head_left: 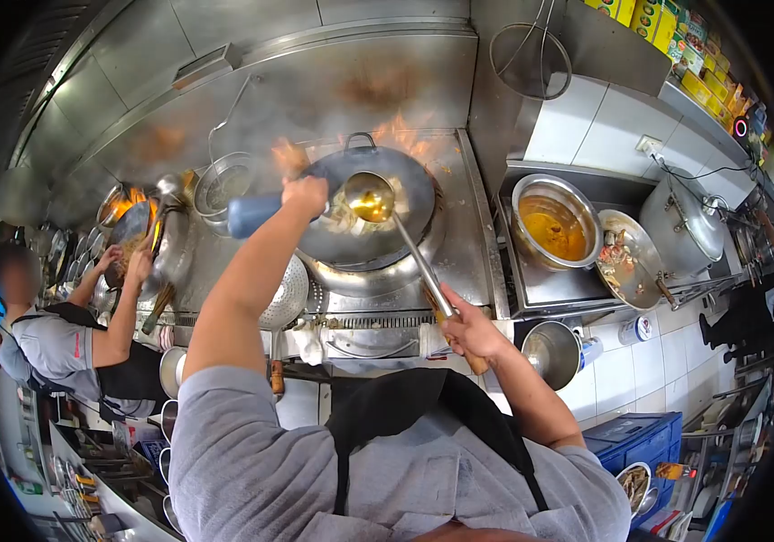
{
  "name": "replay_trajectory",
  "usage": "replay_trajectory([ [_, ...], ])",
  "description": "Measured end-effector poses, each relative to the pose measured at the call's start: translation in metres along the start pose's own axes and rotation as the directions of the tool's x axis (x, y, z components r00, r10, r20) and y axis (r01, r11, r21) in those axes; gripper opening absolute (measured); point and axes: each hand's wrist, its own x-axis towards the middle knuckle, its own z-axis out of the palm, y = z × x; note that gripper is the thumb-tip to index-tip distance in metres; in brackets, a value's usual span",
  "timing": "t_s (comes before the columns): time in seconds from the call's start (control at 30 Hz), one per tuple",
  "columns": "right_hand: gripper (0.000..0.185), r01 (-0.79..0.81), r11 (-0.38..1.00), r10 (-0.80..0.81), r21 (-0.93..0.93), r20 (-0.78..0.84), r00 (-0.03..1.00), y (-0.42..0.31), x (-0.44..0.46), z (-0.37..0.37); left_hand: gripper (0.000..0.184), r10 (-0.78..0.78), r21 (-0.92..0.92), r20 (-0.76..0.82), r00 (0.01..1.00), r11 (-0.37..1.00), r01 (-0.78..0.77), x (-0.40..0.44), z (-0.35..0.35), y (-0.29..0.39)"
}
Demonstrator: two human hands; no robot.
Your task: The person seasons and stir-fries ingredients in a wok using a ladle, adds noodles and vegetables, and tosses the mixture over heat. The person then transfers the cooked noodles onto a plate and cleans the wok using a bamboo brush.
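My left hand (306, 194) is closed around the narrow end of a blue bottle (256, 215), which lies nearly level at the wok's left edge and is slightly blurred. In my right hand (475, 327) is the handle of a long metal ladle (416, 251) with a wooden end. Its bowl holds golden, shiny liquid and hangs above the middle of the wok (315, 248). Pale chunks of food (342, 219) lie in the wok, partly hidden by the bowl. Orange flames (405, 135) rise behind the wok's far rim.
To the right stand a steel pot of orange liquid (548, 226), a bowl with food scraps (640, 275) and a lidded pot (683, 221). Strainers (224, 185) and a perforated skimmer (284, 294) lie left of the wok. A co-worker (62, 348) cooks at the far left.
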Motion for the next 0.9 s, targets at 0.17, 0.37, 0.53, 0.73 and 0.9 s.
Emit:
replay_trajectory([
  [0.17,0.077,0.004,0.99,-0.015,0.143,0.075,0.997,-0.02,-0.005,0.02,0.031,-0.008,0.037,-0.046,0.999,0.999,0.009,0.029,-0.007,0.022],
  [0.37,0.081,0.135,0.926,-0.152,-0.352,-0.02,0.988,0.011,0.065,0.004,0.029,-0.219,-0.438,-0.268,0.938,0.895,0.084,-0.026,-0.005,-0.051],
  [0.53,0.081,-0.148,0.575,-0.201,-0.805,-0.315,0.927,0.006,0.132,0.019,0.023,-0.495,-0.866,-0.361,0.791,0.492,-0.088,-0.125,0.063,-0.14],
  [0.73,0.075,-0.039,0.99,0.027,-0.136,-0.093,0.995,0.017,0.136,0.036,0.02,-0.676,-0.938,-0.172,0.717,0.334,0.09,-0.243,0.16,-0.233],
  [0.9,0.073,-0.236,0.88,0.178,0.412,0.175,0.968,-0.012,0.122,0.01,0.023,-0.781,-0.98,-0.107,0.615,0.186,0.066,-0.328,0.231,-0.272],
])
